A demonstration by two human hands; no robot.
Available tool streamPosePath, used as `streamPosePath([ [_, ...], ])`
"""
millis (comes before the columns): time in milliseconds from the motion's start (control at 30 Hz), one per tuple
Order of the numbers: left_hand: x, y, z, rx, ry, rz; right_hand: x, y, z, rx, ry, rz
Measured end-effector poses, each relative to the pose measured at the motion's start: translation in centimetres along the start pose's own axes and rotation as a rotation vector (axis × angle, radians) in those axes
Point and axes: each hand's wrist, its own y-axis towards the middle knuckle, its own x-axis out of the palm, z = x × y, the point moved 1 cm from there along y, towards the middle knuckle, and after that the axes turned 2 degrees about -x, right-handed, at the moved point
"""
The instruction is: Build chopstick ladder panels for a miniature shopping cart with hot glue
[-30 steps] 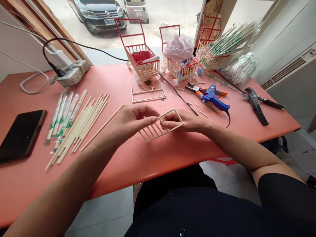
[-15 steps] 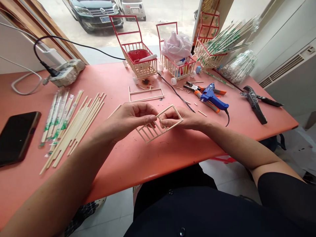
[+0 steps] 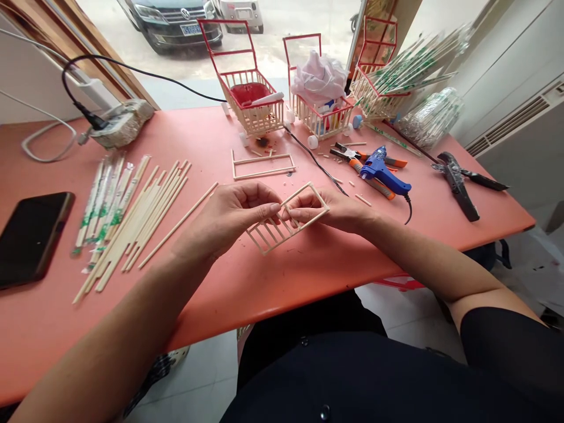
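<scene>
Between my hands, above the table's near side, is a small wooden stick frame with several crossbars at its left part and an open section at its right. My left hand pinches its upper rail with thumb and fingers. My right hand reaches through the open section, its thumb and fingertips closed near a crossbar; whether a small stick piece is between them I cannot make out. Behind them a second stick frame, with one end open, lies flat. A single chopstick lies left of my left hand.
Loose chopsticks, wrapped chopsticks and a phone lie left. A blue glue gun, pliers and a black clamp-like tool lie right. Miniature stick carts stand behind, with a power strip at back left.
The view has shifted slightly. Both hands keep nearly the same hold on the frame, and the single chopstick beside my left hand now shows more fully.
</scene>
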Motion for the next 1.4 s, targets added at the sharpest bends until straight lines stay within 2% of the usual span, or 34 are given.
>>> streamPosePath([
  [300, 0.5, -0.3, 0.6, 0.031, 0.127, 0.031, -0.4, 0.1, 0.0, -0.028, -0.057, -0.017],
  [567, 0.9, -0.1, 0.4, 0.016, 0.045, 0.019, -0.3, 0.0, 0.1, -0.049, -0.013, -0.080],
  [767, 0.3, -0.3, 0.5, 0.036, 0.093, 0.108, -0.4, 0.1, 0.3, -0.007, -0.007, -0.026],
  [1133, 0.3, 0.2, -0.5, 0.079, 0.007, 0.061, 0.3, 0.1, -0.4, -0.034, 0.038, -0.016],
  [1400, 0.3, 0.2, -0.5, 0.084, 0.036, 0.091, 0.1, 0.0, 0.0, -0.043, 0.039, 0.024],
])
